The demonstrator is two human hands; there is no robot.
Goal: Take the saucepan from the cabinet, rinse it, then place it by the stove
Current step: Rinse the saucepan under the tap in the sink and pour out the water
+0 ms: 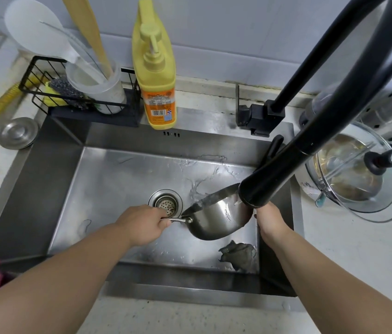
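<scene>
A small steel saucepan [216, 218] hangs tilted over the stainless sink [108, 179], its opening turned away from me toward the back. My left hand [142, 224] is shut on its thin metal handle near the drain [165, 204]. My right hand [270, 221] rests against the pan's right side, fingers partly hidden behind it. The black pull-down faucet head [262, 186] sits just above the pan's right rim. Water streaks lie on the sink floor behind the pan.
A grey cloth [238, 255] lies in the sink's front right corner. A yellow soap bottle [156, 75] and a wire caddy [79, 97] with utensils stand at the back. A glass lid [358, 179] over a bowl sits right of the sink, a steel strainer cover [18, 132] left.
</scene>
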